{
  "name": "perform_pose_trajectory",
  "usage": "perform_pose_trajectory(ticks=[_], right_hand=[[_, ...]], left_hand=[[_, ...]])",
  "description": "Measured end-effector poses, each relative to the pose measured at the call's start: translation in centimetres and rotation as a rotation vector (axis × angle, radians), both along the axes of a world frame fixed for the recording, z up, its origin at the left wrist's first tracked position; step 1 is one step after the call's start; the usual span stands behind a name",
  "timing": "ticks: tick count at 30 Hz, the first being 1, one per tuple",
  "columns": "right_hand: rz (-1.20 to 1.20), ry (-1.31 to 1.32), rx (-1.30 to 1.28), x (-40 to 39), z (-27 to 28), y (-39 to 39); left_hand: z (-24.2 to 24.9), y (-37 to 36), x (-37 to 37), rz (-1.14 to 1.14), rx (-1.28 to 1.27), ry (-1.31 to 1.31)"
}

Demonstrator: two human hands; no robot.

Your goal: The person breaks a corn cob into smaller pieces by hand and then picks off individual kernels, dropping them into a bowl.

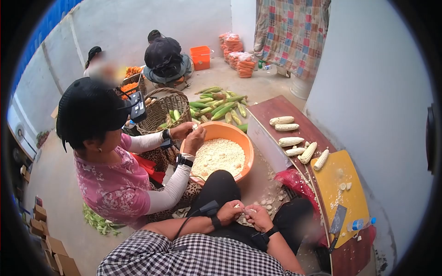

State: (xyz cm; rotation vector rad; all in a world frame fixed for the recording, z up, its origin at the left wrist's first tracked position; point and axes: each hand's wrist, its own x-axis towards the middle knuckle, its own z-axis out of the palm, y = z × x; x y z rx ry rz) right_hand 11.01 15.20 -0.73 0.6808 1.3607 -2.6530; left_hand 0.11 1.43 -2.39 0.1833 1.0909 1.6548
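My left hand (230,214) and my right hand (258,217) are close together above my lap, their fingers closed in pinches. Small pale bits of corn (237,206) show at the fingertips; how each bit is held is partly hidden. Ahead of them stands an orange basin (248,152) with a heap of loose pale corn kernels (218,156). A co-worker in a pink top (110,177) sits at my left, both hands (195,137) pinching a small pale piece over the basin. Bits of cob (269,202) lie on the floor beyond my right hand.
On the right, a reddish-brown board (271,108) carries several husked cobs (290,141), a yellow cutting board (350,184), a cleaver (338,220) and a water bottle (361,224). Behind the basin are unhusked corn (216,106) and a wicker basket (161,110). Other people (165,57) crouch farther back.
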Motion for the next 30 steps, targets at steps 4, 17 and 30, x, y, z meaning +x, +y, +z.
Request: perform_pose_trajectory(ticks=[4,17,30], right_hand=[[-0.044,0.028,-0.198,-0.1,-0.5,-0.3],[0.045,0.161,0.88,0.1,1.7,-0.5],[-0.155,0.344,1.004,-0.4,-0.1,-1.1]], left_hand=[[0.6,0.0,0.3,0.038,-0.035,0.051],[0.8,0.0,-0.4,-0.039,-0.029,-0.174],[2.3,0.4,-0.4,0.021,-0.193,-0.033]])
